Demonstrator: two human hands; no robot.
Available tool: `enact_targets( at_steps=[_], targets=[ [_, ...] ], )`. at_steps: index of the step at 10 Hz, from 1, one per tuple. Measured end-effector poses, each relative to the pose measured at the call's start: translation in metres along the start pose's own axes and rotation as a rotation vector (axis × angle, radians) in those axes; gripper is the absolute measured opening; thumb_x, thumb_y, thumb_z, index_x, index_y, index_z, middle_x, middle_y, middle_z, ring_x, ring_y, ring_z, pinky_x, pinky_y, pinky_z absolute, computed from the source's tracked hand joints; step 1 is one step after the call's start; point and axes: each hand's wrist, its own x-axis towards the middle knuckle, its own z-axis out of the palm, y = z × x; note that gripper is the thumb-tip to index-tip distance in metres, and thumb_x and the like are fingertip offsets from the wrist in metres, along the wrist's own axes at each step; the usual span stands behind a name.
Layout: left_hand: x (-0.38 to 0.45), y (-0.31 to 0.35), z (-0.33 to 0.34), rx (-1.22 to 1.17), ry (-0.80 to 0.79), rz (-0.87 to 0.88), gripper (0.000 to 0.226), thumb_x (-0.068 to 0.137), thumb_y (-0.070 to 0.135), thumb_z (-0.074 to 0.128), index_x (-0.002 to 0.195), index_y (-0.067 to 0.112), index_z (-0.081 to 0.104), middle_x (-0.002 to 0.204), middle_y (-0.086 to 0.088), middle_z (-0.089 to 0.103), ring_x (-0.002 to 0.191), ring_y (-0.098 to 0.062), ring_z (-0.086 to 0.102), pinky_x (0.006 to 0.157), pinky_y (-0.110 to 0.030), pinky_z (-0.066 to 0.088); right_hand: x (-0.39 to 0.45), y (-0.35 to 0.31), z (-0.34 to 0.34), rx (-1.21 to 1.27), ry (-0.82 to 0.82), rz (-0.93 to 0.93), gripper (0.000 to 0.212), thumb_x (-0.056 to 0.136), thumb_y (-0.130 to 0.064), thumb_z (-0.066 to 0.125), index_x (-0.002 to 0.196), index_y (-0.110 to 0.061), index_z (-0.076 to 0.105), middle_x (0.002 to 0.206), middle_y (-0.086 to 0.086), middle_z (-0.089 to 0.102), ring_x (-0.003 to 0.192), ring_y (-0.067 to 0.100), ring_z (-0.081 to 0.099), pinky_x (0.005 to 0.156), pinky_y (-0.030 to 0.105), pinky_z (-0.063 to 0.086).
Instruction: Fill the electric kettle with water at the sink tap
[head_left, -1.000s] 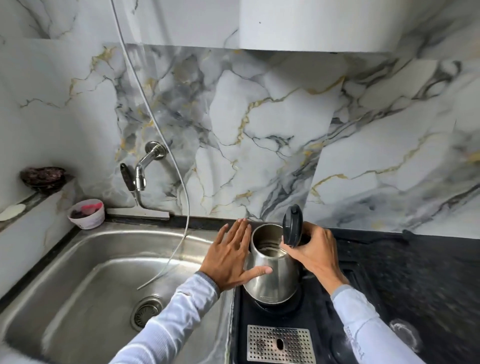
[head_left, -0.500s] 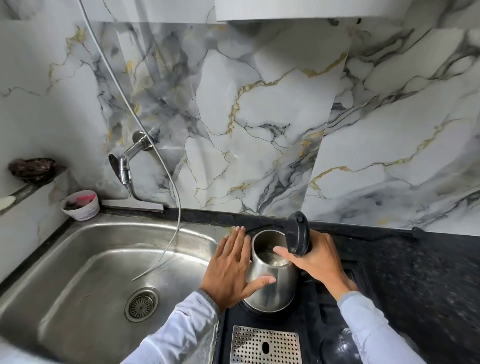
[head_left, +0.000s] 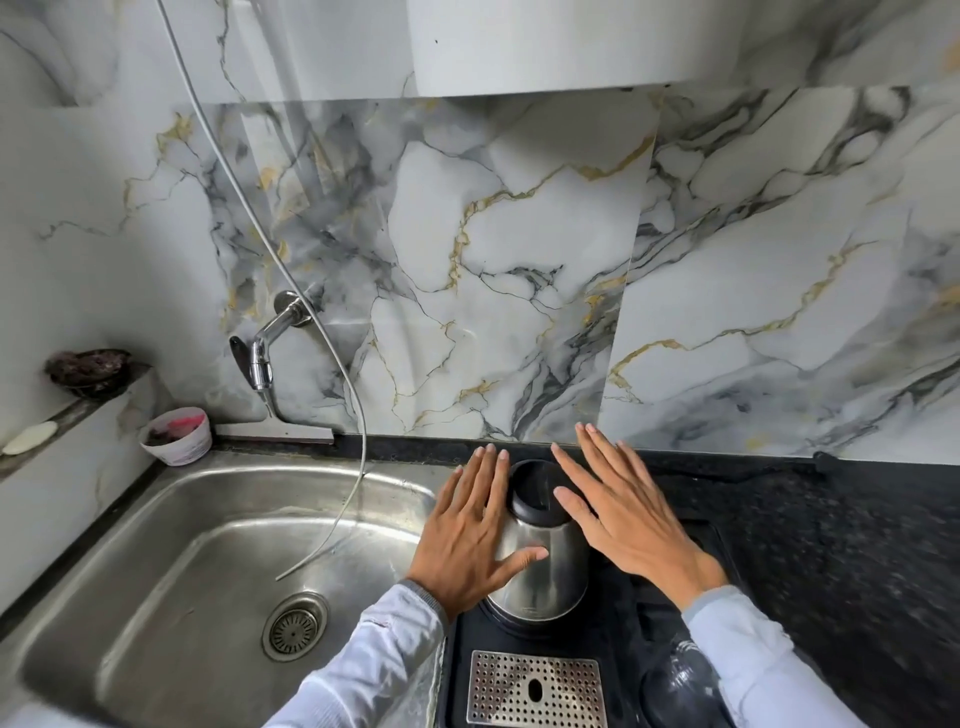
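A steel electric kettle (head_left: 550, 571) stands upright on a black base (head_left: 618, 639) just right of the sink (head_left: 249, 470). Its black lid (head_left: 532, 486) is down on the top. My left hand (head_left: 467, 540) lies flat against the kettle's left side, fingers straight, thumb across the front. My right hand (head_left: 628, 525) is spread over the kettle's right side, with a fingertip touching the lid. The chrome tap (head_left: 260, 358) sticks out of the marble wall at the back left of the sink, well apart from the kettle. No water runs from it.
A thin white hose (head_left: 358, 415) hangs from above into the basin near the drain (head_left: 295, 626). A pink-and-white cup (head_left: 179, 436) sits at the sink's back left corner. A perforated metal grate (head_left: 535, 688) lies in front of the kettle. Black counter (head_left: 831, 545) extends right.
The lid, which stood open under my right hand, is now down. My right hand has let go of it and spread flat. My left hand stays against the kettle.
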Motion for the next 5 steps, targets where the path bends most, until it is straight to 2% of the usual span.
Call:
enact_targets(
  at_steps=[1,2,3,4,5],
  targets=[
    [0.0017,0.0032,-0.0041,-0.003,0.063,0.044,0.089,0.098,0.069,0.026,0.156,0.004,0.009,0.167,-0.015,0.01,0.155,-0.024,0.005,0.127,-0.046,0.019,0.001,-0.0056,-0.0043,-0.085,-0.032,0.0,0.084,0.095,-0.064,-0.009,0.169,-0.027,0.008,0.178,0.004,-0.007,0.162,0.013,-0.018,0.132,0.041,-0.014],
    [0.0032,0.0023,-0.0071,0.031,0.07,0.047,0.073,0.104,0.055,0.022,0.155,0.002,0.018,0.165,-0.016,0.017,0.154,-0.025,0.013,0.123,-0.048,0.028,0.0019,-0.0082,-0.0054,-0.121,-0.043,-0.009,0.087,0.094,-0.062,-0.013,0.169,-0.023,0.006,0.178,0.004,-0.005,0.159,0.012,-0.021,0.131,0.043,-0.017],
    [0.002,0.0043,-0.0062,0.033,0.07,0.042,0.068,0.104,0.048,0.022,0.152,0.0,0.026,0.163,-0.018,0.023,0.152,-0.027,0.02,0.119,-0.048,0.035,0.0045,-0.0102,-0.0064,-0.152,-0.065,-0.021,0.09,0.092,-0.061,-0.016,0.169,-0.018,0.003,0.178,0.004,-0.006,0.156,0.011,-0.025,0.128,0.042,-0.022],
    [-0.0003,0.0068,-0.0031,0.005,0.061,0.022,0.068,0.105,0.048,0.02,0.153,0.0,0.023,0.163,-0.017,0.019,0.152,-0.026,0.017,0.12,-0.047,0.033,0.0045,-0.0104,-0.0069,-0.157,-0.079,-0.035,0.089,0.094,-0.06,-0.014,0.169,-0.016,0.002,0.177,0.006,-0.005,0.161,0.015,-0.018,0.128,0.042,-0.023],
    [0.0,0.0086,-0.009,0.007,0.045,0.009,0.069,0.104,0.05,0.02,0.154,0.002,0.021,0.164,-0.016,0.018,0.153,-0.026,0.015,0.12,-0.047,0.033,0.0016,-0.013,-0.0118,-0.137,0.047,-0.05,0.079,0.103,-0.056,0.008,0.166,-0.01,0.021,0.175,0.015,0.015,0.164,0.029,0.011,0.129,0.045,-0.005]
  ],
)
